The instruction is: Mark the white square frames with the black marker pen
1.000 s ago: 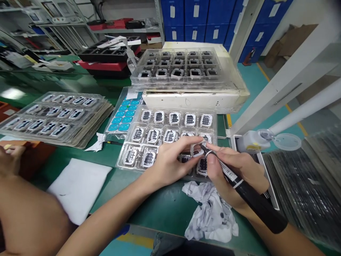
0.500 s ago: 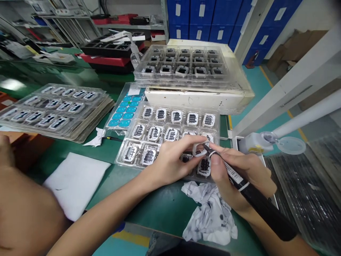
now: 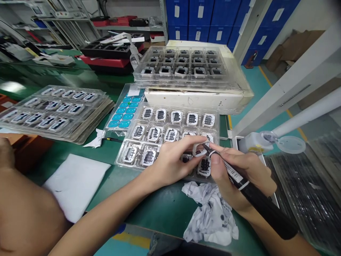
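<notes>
My left hand (image 3: 174, 158) pinches a small white rounded-square frame (image 3: 197, 150) above the front right of a clear plastic tray (image 3: 124, 162). In my right hand (image 3: 237, 172) is a black marker pen (image 3: 259, 202) with a white barcode label, its tip against the inside of the frame's right edge. Rows of similar white frames with black-marked insides, such as one frame (image 3: 149, 156), sit in the tray's pockets. Both hands hide some pockets at the tray's front right. Below the tray lies a crumpled, ink-spotted white cloth (image 3: 210, 217).
Stacked trays (image 3: 55, 110) stand at the left, more trays (image 3: 181, 71) on a white box (image 3: 197, 101) behind. A sheet of blue pieces (image 3: 124, 110) lies between. Another person's arm (image 3: 23, 199) rests at the left by a folded white cloth (image 3: 77, 185). A dispenser bottle (image 3: 255, 142) stands right.
The view has shifted very slightly. Both hands, the white frame and the marker pen hold nearly the same position.
</notes>
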The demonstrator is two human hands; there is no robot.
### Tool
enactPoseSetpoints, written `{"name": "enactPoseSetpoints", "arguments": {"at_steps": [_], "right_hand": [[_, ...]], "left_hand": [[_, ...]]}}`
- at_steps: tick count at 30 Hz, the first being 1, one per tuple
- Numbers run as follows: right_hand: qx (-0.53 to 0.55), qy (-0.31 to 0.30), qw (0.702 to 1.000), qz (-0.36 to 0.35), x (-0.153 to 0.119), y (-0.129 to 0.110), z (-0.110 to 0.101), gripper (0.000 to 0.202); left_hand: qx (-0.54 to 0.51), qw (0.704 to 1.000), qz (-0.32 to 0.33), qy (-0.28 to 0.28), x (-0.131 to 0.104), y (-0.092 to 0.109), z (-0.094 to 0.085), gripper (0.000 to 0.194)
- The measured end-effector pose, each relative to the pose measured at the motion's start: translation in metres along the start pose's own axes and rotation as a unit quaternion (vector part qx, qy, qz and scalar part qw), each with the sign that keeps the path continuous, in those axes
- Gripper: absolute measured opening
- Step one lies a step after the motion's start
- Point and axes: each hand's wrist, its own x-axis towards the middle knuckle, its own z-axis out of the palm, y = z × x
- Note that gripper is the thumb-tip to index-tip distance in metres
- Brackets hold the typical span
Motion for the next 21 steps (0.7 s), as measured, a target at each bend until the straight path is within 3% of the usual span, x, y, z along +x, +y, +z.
{"name": "enactPoseSetpoints", "arguments": {"at_steps": [21], "right_hand": [[-0.012, 0.009, 0.999, -0.037, -0.002, 0.0061, 0.0053, 0.017]], "left_hand": [[0.041, 0.999, 0.019, 0.004, -0.0033, -0.0007, 0.0012, 0.036]]}}
